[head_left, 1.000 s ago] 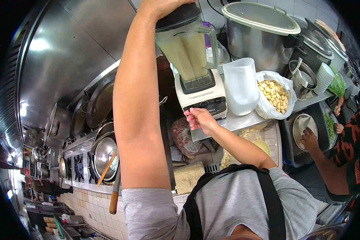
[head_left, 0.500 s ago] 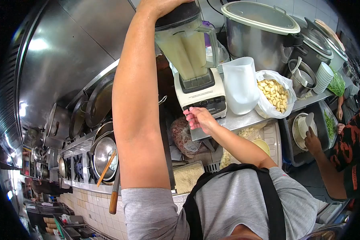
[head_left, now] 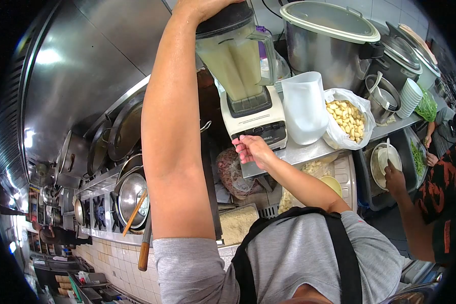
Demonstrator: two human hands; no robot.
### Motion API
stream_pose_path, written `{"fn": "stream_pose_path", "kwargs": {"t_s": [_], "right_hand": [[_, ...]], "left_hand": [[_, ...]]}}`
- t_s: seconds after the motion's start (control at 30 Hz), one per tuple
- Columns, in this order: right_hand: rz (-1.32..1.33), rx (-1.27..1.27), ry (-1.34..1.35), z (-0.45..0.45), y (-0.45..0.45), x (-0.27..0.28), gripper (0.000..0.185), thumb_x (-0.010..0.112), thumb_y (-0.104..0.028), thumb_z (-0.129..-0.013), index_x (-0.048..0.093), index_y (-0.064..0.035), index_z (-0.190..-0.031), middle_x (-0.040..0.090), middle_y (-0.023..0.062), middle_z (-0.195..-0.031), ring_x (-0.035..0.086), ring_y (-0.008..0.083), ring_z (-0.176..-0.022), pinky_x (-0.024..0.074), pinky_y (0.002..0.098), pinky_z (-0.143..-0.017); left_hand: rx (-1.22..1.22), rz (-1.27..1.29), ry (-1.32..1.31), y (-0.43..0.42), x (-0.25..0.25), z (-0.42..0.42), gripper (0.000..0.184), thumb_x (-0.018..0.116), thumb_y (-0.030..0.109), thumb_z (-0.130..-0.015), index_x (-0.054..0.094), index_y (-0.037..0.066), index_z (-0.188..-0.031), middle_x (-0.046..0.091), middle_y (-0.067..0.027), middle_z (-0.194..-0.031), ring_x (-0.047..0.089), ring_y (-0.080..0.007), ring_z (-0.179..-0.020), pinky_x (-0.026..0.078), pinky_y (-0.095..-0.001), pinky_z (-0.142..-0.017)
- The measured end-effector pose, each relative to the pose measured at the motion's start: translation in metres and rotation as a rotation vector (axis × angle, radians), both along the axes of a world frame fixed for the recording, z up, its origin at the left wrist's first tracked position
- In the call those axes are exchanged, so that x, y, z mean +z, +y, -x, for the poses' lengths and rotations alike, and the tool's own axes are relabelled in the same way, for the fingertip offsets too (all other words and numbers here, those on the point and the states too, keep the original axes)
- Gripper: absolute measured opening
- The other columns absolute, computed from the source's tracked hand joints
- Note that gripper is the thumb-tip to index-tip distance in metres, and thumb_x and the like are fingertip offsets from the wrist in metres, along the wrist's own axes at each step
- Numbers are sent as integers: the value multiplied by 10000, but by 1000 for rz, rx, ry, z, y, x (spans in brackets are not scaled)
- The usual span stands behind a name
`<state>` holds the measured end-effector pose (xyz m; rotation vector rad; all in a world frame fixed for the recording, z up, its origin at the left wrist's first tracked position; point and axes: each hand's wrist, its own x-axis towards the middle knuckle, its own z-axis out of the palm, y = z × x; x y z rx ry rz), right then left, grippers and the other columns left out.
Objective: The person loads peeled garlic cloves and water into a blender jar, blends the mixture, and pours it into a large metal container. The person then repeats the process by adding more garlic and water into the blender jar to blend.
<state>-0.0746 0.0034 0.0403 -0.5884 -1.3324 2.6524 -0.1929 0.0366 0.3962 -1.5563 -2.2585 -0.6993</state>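
A blender with a cream base [head_left: 253,117] stands at the counter's edge. Its clear jug [head_left: 233,68] holds a pale yellow-green mixture. My left hand [head_left: 203,7] lies on top of the black lid [head_left: 223,23], with its fingers cut off by the frame's upper edge. Lower down, my right hand [head_left: 254,151] is at the left end of the blender's front panel. Its thumb and forefinger are pinched at the switch there, which they mostly cover, and the other fingers are curled. Beside the base stands a translucent white plastic pitcher [head_left: 304,109].
A bag of peeled garlic cloves [head_left: 345,120] and a large steel cooker [head_left: 329,48] share the counter [head_left: 294,153]. At right, a co-worker's hand [head_left: 394,177] holds a white utensil over a bowl [head_left: 375,164]. Woks and a wooden-handled pan [head_left: 144,256] sit at left.
My hands stay in place on the blender. At right, the co-worker's hand has shifted a little and the white utensil has turned more upright in the bowl.
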Motion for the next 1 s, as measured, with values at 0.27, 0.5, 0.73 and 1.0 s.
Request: {"fn": "stream_pose_path", "kwargs": {"t_s": [0.27,0.5,0.73,1.0], "right_hand": [[-1,5,-10,-1,0,3,304,434,-308,-965,586,-47,-1006,575,5,-721,527,91,-509,477,273,-487],[3,8,1,-1,1,1,304,434,-312,-966,587,-52,-1002,578,3,-726,529,90,-511,479,276,-490],[-2,6,-2,0,1,-1,303,432,-311,-966,588,-54,-1003,579,2,-724,527,89,-506,480,276,-487],[-4,0,-8,0,0,-1,297,426,-301,-966,588,-54,-999,576,1,-718,527,88,-504,478,271,-480]], "left_hand": [[12,-5,34,2,0,2,674,612,581,-721,624,25,-1102,629,-182,-1096,590,-308,-1034,441,-357,-894],[5,33,-12,0,2,-1,694,613,589,-715,619,17,-1108,615,-186,-1126,579,-310,-1058,436,-359,-907],[35,-4,7,0,0,-1,717,617,595,-708,606,15,-1130,611,-184,-1136,575,-308,-1065,434,-356,-913],[21,8,31,3,0,3,685,613,586,-716,621,21,-1103,617,-186,-1122,584,-308,-1047,444,-353,-897]]}}
